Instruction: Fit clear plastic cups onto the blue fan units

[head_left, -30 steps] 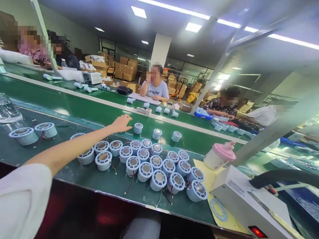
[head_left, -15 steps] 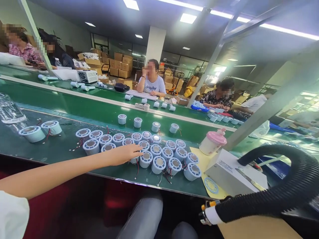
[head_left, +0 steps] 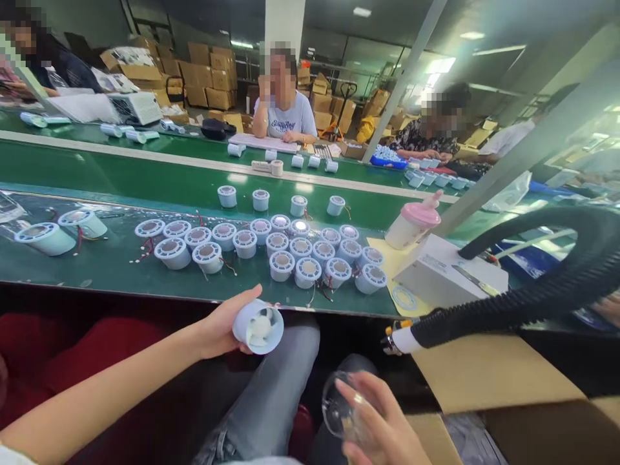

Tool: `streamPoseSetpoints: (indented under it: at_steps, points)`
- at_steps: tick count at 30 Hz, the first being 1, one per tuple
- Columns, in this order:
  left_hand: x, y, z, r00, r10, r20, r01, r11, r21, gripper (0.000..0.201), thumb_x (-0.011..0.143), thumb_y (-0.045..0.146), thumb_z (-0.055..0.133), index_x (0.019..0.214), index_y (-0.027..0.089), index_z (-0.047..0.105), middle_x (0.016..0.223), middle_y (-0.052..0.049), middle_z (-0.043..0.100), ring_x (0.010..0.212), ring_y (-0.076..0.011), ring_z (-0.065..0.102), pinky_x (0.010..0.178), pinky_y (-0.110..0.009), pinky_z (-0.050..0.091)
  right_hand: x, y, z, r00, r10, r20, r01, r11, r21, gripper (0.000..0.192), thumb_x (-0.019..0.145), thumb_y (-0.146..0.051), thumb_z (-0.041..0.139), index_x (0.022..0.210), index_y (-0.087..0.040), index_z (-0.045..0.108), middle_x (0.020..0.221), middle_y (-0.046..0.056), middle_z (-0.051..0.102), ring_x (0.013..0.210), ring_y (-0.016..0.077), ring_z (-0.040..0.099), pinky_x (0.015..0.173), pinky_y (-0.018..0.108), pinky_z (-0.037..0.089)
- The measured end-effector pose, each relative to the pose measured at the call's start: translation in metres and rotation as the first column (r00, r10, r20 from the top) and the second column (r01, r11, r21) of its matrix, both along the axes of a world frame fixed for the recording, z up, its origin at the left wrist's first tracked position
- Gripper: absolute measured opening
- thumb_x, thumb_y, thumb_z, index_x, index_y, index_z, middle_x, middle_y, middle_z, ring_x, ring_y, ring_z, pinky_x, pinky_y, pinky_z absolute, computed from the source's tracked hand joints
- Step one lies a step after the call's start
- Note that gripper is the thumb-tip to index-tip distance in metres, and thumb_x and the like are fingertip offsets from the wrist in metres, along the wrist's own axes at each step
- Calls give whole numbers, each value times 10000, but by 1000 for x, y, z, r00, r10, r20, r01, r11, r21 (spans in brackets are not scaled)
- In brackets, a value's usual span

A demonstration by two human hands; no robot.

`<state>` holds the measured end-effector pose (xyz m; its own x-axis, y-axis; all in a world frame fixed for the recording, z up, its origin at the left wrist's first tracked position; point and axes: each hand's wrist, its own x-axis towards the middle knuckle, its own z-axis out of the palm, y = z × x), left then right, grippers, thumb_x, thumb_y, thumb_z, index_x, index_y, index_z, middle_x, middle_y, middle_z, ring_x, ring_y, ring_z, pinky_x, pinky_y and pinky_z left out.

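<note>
1. The left hand is wrapped around a pale blue fan housing, impeller facing the camera, just off the bench edge at its 6 o'clock.
2. The right hand cups a clear dome cover (fingers curled round it), at 4 o'clock from the housing.
3. Best to square the rims before pressing them together.

Left arm: bare forearm reaching from the near left corner toward the centre, over the lap.
Left hand: thumb uppermost, fingers curled in a grasp around a pale blue cylindrical fan housing.
Right hand: low at the near edge, right of centre, palm turned leftward, fingers spread and closed around a clear round plastic cover.
Right forearm: out of view.
</note>
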<state>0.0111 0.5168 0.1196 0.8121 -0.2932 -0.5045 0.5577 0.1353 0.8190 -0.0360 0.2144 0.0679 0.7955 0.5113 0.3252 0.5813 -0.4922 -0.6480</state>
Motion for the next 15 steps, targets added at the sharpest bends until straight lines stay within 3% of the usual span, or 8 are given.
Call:
streamPoseSetpoints:
  at_steps: [2, 5, 11, 15]
  points:
    - [-5, -20, -19, 958, -186, -220, 139, 967, -212, 698, 801, 710, 226, 775, 98, 561, 581, -67, 585, 411, -140, 530, 316, -200, 320, -1, 23, 8, 983, 124, 138, -102, 982, -158, 493, 823, -305, 540, 1311, -299, 471, 1209, 141, 494, 1028, 266, 587, 781, 376, 559]
    - [-10, -37, -38, 875, -403, -267, 295, 883, -366, 715, 767, 757, 221, 834, 125, 549, 538, -55, 608, 329, -150, 519, 231, -188, 274, 11, 37, 26, 965, 154, 214, -88, 953, -289, 510, 823, -287, 540, 1324, -302, 445, 1206, 143, 465, 1022, 268, 542, 773, 414, 543]
    - [-11, -48, -49, 810, -550, -202, 475, 818, -323, 684, 776, 748, 267, 927, 139, 541, 598, -25, 613, 341, -97, 485, 264, -166, 337, 14, 34, 35, 979, 146, 145, -75, 909, -410, 519, 831, -307, 530, 1339, -300, 422, 1307, 135, 433, 1021, 273, 506, 773, 419, 519]
    - [-14, -58, -47, 829, -539, -150, 493, 830, -260, 694, 731, 789, 284, 878, 153, 517, 593, 7, 546, 402, -90, 482, 376, -210, 425, 11, 37, 29, 984, 66, 168, 28, 863, -504, 437, 839, -321, 507, 1274, -279, 492, 1315, 138, 461, 933, 277, 539, 662, 393, 518]
